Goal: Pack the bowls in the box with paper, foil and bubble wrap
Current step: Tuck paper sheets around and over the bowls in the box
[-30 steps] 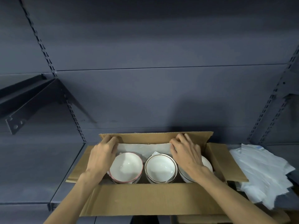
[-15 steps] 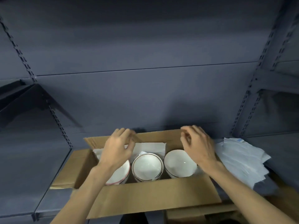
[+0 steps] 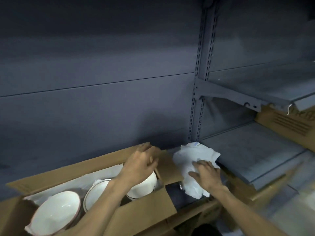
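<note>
Right hand (image 3: 207, 176) rests spread fingers on white paper stack (image 3: 192, 159); left hand (image 3: 141, 166), fingers loosely curled, hovers over cardboard box (image 3: 144, 208) holding 3 bowls (image 3: 59, 210).

We can read no text anywhere. The paper (image 3: 196, 155) bears a small blue printed strip, and the far carton (image 3: 288, 125) dark markings, both too blurred.

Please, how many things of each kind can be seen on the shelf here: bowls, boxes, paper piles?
Bowls: 3, all inside the open box
Cardboard boxes: 2, the second one at the far right
Paper piles: 1, under the right hand
Total: 6
</note>
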